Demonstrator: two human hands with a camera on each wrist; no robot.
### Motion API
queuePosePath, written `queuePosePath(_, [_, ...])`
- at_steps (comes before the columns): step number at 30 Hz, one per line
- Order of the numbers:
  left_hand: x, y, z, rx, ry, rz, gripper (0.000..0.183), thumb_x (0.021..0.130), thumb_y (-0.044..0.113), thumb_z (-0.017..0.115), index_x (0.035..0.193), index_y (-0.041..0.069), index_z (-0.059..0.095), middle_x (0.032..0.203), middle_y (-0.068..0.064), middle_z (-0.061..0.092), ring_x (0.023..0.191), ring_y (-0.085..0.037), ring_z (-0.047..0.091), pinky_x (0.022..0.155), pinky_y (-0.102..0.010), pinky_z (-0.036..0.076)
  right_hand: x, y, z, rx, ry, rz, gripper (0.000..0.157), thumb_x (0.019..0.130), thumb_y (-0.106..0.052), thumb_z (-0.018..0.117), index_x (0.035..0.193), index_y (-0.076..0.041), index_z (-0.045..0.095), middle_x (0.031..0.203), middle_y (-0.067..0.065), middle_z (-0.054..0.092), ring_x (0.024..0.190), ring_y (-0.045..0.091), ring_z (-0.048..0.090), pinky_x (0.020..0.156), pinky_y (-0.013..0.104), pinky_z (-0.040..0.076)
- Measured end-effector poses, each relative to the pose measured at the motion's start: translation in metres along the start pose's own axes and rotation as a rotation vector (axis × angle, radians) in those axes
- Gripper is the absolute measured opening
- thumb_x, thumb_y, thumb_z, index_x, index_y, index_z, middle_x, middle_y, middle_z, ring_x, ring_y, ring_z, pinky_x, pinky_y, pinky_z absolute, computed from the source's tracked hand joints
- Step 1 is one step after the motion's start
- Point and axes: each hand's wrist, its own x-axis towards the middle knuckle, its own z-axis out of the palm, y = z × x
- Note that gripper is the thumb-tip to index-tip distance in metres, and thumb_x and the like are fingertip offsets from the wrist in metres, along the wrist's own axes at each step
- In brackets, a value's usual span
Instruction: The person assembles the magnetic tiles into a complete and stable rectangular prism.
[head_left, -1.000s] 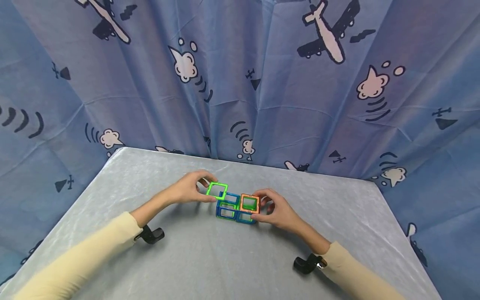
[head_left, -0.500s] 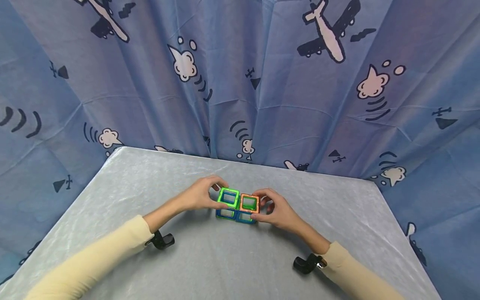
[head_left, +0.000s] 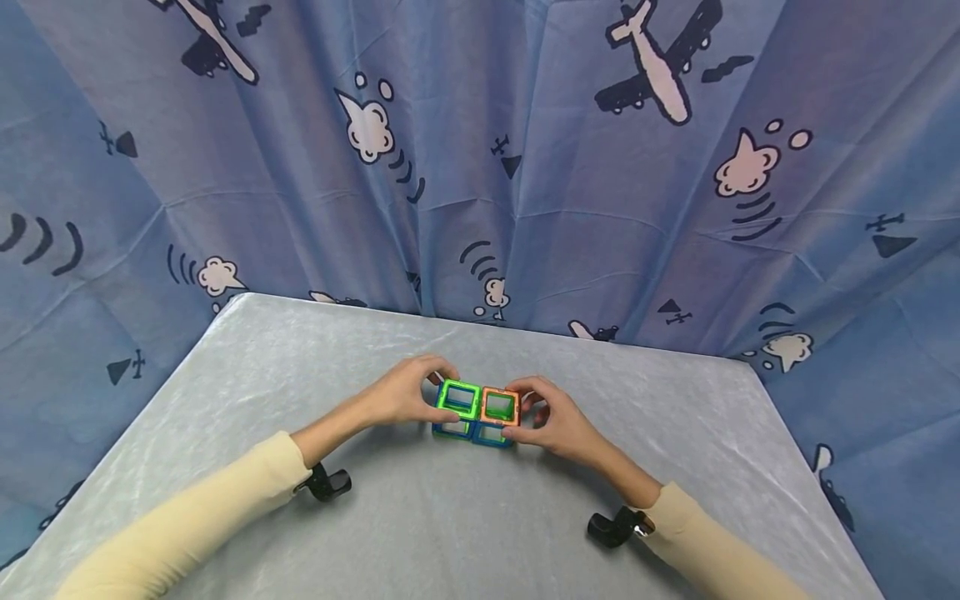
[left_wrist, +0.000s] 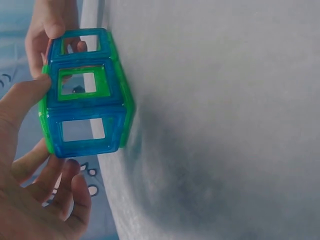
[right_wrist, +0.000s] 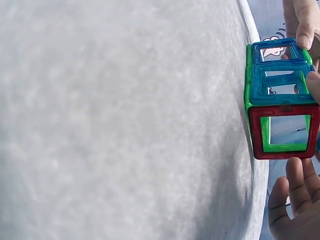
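Two joined cubes of square magnetic tiles stand side by side on the table. A green magnetic tile [head_left: 477,402] lies flat on top of the left cube, and my left hand [head_left: 405,390] grips it between thumb and fingers at its near and far edges. On the right cube's top is an orange magnetic tile [head_left: 483,406], held by my right hand [head_left: 561,423] with the thumb at the near edge and fingers behind. Blue tiles [left_wrist: 90,146] form the near side in the left wrist view. A red tile [right_wrist: 257,132] closes the right end in the right wrist view.
A grey-white cloth covers the table [head_left: 450,517]. Behind it hangs a blue curtain [head_left: 465,167] printed with airplanes and clouds. Each wrist wears a black camera, such as the left one [head_left: 330,483].
My left hand has moved right and lowered the green magnetic tile from beside the left cube onto its top. My right hand stays in place on the orange tile.
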Motion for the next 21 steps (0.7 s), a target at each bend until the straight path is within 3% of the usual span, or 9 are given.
queuePosePath(14, [-0.0007,-0.0014,0.0056,-0.008,0.017,-0.014,0.049,0.078,0.035,0.09,0.115,0.012,0.067,0.113,0.003,0.064,0.103,-0.018,0.062,0.089,-0.038,0.051,-0.0002,0.0006,-0.0001,-0.005,0.004,0.01,0.06,0.08,-0.021,0.09,0.132,-0.011,0.061,0.122,0.011,0.062,0.098,0.027,0.058,0.075,0.044,0.051])
queuePosePath(21, [-0.0031,-0.0088,0.0062,-0.119,-0.042,-0.017,0.057,0.081,0.026,0.09,0.128,0.008,0.063,0.122,-0.002,0.064,0.112,-0.021,0.061,0.085,-0.035,0.055,-0.0006,0.0011,0.0005,0.0,0.009,0.016,0.059,0.079,-0.022,0.091,0.131,-0.015,0.062,0.119,0.007,0.061,0.096,0.027,0.058,0.075,0.044,0.05])
